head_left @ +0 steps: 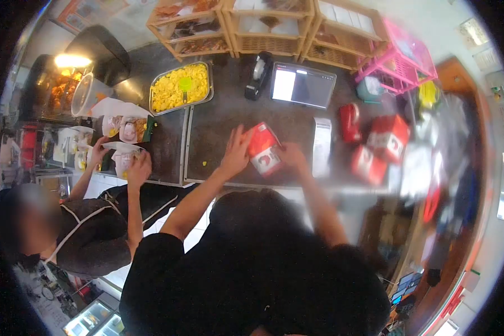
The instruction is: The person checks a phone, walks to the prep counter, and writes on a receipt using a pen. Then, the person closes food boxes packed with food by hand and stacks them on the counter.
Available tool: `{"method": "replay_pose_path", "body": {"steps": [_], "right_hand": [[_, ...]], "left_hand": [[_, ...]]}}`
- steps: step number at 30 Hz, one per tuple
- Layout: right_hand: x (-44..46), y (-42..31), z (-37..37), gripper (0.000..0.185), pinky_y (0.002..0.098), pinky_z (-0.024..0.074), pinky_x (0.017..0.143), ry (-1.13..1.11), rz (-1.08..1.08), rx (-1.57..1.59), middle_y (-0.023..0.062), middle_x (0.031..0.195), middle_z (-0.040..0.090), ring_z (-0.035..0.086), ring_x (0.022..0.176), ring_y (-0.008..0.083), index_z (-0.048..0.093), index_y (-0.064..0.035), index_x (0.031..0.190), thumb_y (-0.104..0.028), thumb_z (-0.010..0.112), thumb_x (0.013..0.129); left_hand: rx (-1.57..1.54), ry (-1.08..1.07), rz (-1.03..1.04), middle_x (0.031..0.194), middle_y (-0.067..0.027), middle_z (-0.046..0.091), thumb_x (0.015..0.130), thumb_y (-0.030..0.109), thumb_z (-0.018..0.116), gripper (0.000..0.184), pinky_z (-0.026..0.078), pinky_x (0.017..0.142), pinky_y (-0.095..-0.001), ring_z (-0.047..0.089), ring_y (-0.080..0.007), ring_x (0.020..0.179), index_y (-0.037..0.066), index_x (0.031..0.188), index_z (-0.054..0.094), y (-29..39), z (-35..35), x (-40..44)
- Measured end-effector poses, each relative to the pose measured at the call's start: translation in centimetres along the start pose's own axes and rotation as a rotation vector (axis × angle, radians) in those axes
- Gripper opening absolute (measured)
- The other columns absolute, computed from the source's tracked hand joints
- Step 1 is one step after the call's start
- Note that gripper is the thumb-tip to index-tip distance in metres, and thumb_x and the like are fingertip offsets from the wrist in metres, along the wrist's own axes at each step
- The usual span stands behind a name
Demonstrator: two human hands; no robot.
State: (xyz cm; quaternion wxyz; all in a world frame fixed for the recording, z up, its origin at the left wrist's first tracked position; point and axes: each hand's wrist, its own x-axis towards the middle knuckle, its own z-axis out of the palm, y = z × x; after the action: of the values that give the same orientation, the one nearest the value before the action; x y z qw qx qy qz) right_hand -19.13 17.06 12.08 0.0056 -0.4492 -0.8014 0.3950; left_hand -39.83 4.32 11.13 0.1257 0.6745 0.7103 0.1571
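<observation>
A red and white box (264, 150) is held between my two hands above the dark counter (218, 120). My left hand (236, 152) lies along the box's left side, its fingers pointing up. On the right side, my right hand (291, 157) grips the box's edge, its fingers partly hidden. A long white paper slip (322, 147) lies to the right of my right hand. Further right stand more red and white boxes, one large (387, 138), one smaller (369, 165) and one upright (350, 122). A tablet (303, 85) rests behind the held box.
A metal tray of yellow food (180, 88) sits at the back left. Wooden racks (266, 45) and a pink basket (397, 61) line the back. At the left, a co-worker (92, 235) handles white paper packets (124, 159). A black device (258, 75) stands beside the tablet.
</observation>
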Motion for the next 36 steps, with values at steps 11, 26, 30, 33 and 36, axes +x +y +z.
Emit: {"method": "replay_pose_path", "body": {"steps": [11,26,30,33,36], "right_hand": [[-1.5,-2.1,4.2,0.032,0.0448,0.0513,0.062,0.35,0.13,0.233,0.0196,0.068,0.067,0.068,0.063,0.0348,0.073,-0.0027,0.077,-0.033,0.066,0.085],[-3.0,-1.4,2.9,0.031,0.0459,0.0552,0.079,0.257,0.057,0.281,0.0219,0.089,0.07,0.068,0.089,0.0375,0.073,-0.0037,0.088,-0.026,0.07,0.067],[-9.8,-1.6,-5.7,0.021,0.0486,0.0507,0.074,0.471,0.144,0.31,0.0184,0.079,0.067,0.066,0.079,0.0359,0.068,-0.0035,0.084,-0.022,0.059,0.086],[-4.9,9.6,-5.6,0.046,0.0465,0.0498,0.091,0.938,0.277,-0.023,0.0237,0.115,0.062,0.062,0.103,0.0398,0.056,0.0009,0.123,-0.015,0.062,0.08],[-8.2,7.8,-16.3,0.063,0.047,0.0376,0.107,0.754,0.292,-0.068,0.0302,0.134,0.048,0.046,0.128,0.0426,0.041,0.0067,0.135,-0.017,0.064,0.081]], "left_hand": [[-0.588,-0.054,-0.696,0.13,-0.0196,0.058,0.087,0.022,0.066,0.065,0.049,0.092,-0.0444,0.061,-0.0385,0.108,0.005,0.144,0.041,3.9,0.4,-0.5],[0.16,-0.094,-0.21,0.137,-0.0265,0.043,0.074,0.047,0.073,0.088,0.048,0.091,-0.0533,0.053,-0.0433,0.114,0.013,0.146,0.035,10.0,-3.7,1.5],[0.144,-0.201,-0.247,0.14,-0.0292,0.037,0.07,0.046,0.075,0.092,0.04,0.098,-0.0568,0.043,-0.0462,0.123,0.014,0.146,0.034,6.2,-2.1,2.4],[0.084,-0.252,-0.309,0.144,-0.0319,0.03,0.068,0.043,0.077,0.094,0.033,0.104,-0.06,0.033,-0.0486,0.132,0.015,0.146,0.033,5.3,-2.7,1.9],[0.148,-0.137,-0.303,0.145,-0.0331,0.026,0.066,0.039,0.078,0.092,0.028,0.105,-0.0634,0.025,-0.0497,0.136,0.013,0.144,0.035,6.1,-0.9,1.7]]}}
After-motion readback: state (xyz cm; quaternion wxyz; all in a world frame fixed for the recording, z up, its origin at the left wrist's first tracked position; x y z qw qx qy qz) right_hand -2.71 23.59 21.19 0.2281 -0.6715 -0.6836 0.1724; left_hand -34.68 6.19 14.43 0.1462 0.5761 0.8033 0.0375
